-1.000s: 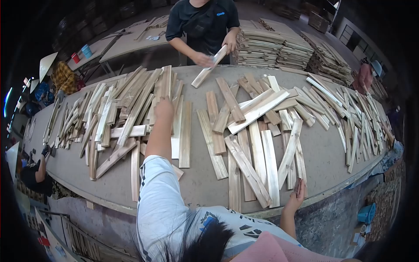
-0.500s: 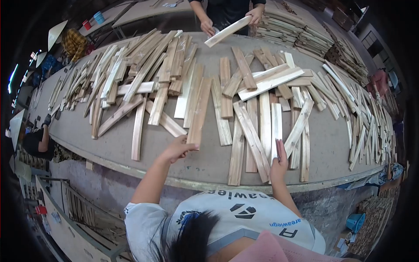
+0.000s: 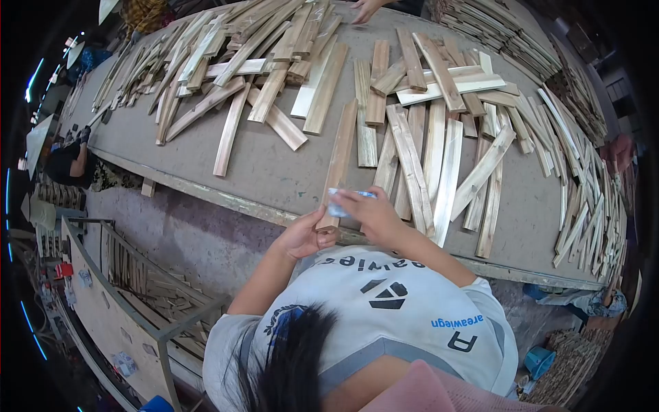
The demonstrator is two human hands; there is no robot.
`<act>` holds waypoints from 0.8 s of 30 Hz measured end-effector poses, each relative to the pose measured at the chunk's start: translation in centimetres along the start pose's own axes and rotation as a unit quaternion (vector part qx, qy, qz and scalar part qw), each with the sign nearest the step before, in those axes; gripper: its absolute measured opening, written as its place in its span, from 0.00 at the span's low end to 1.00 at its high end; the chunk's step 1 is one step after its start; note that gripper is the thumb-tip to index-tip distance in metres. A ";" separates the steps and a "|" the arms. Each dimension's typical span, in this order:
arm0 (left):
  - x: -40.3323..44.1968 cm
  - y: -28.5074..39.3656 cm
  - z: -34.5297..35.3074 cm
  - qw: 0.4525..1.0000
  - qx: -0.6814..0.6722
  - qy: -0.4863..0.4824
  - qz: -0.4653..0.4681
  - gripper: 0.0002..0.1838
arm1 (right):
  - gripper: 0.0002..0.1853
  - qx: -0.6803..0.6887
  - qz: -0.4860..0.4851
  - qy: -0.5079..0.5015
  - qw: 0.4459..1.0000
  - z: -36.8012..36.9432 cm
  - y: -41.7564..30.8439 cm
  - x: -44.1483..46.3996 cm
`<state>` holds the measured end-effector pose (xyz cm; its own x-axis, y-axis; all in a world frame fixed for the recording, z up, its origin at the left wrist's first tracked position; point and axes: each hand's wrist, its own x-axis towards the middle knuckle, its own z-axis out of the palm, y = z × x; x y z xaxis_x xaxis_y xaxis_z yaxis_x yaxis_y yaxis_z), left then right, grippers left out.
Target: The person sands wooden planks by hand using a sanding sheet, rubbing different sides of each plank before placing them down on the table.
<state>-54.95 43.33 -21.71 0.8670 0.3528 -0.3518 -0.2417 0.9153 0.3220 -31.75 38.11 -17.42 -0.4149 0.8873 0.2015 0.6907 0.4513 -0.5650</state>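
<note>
My left hand is closed around the near end of a wooden slat just over the table's front edge. The slat points away from me, its far end over the tabletop. In my right hand is a small blue-and-white pad, pressed on the slat's upper face close to my left hand. Whether the pad is folded cloth or abrasive paper I cannot make out. Right of my right hand, a pale slat lies among several loose ones.
A large heap of slats covers the table's far left, and more slats line its right side. Another person's hand shows at the far edge. Below left stands a wooden bin holding wood pieces. A teal bucket sits lower right.
My left hand has drawn its slat towards my body. My right hand has left the pale slat on the right and come across with the pad onto the held slat. The view has tilted down.
</note>
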 end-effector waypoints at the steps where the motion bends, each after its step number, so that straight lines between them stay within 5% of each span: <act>1: -0.2 -0.2 0.4 1.000 -0.015 0.009 -0.004 0.22 | 0.40 0.000 -0.005 -0.001 1.000 0.3 0.5 0.3; 5: -0.8 -0.4 0.1 0.999 -0.045 0.014 0.006 0.23 | 0.42 -0.057 0.014 -0.009 0.998 0.4 3.5 3.5; 8: -0.7 0.0 2.3 0.992 -0.122 -0.017 0.018 0.23 | 0.40 -0.030 -0.087 0.048 0.995 1.4 2.2 4.3; 11: -1.4 -0.2 2.4 0.980 -0.186 0.076 -0.009 0.23 | 0.39 0.002 -0.153 0.002 0.988 1.0 0.5 4.1; 15: -1.6 -0.3 2.7 0.986 -0.161 0.050 0.021 0.21 | 0.33 -0.043 -0.050 0.061 0.996 0.9 3.5 5.8; 18: -2.0 0.1 3.2 0.974 -0.225 0.022 0.020 0.23 | 0.34 0.017 -0.132 0.005 0.991 0.6 -0.9 3.9; 21: -2.3 -0.2 3.8 0.970 -0.227 0.081 0.004 0.23 | 0.36 -0.042 -0.092 0.019 0.995 1.0 3.3 5.1; 22: -2.2 -0.1 3.9 0.974 -0.218 0.056 0.006 0.23 | 0.38 0.084 -0.023 0.007 0.996 0.9 5.2 6.6; 24: -2.0 0.1 4.3 0.975 -0.220 0.028 0.013 0.23 | 0.37 0.023 -0.058 0.022 0.998 0.6 2.7 5.3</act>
<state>-54.82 41.83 -17.16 0.8355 0.3763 -0.4005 -0.4382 0.8960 -0.0723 -32.45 43.92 -18.37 -0.4637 0.8329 0.3021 0.6108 0.5475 -0.5720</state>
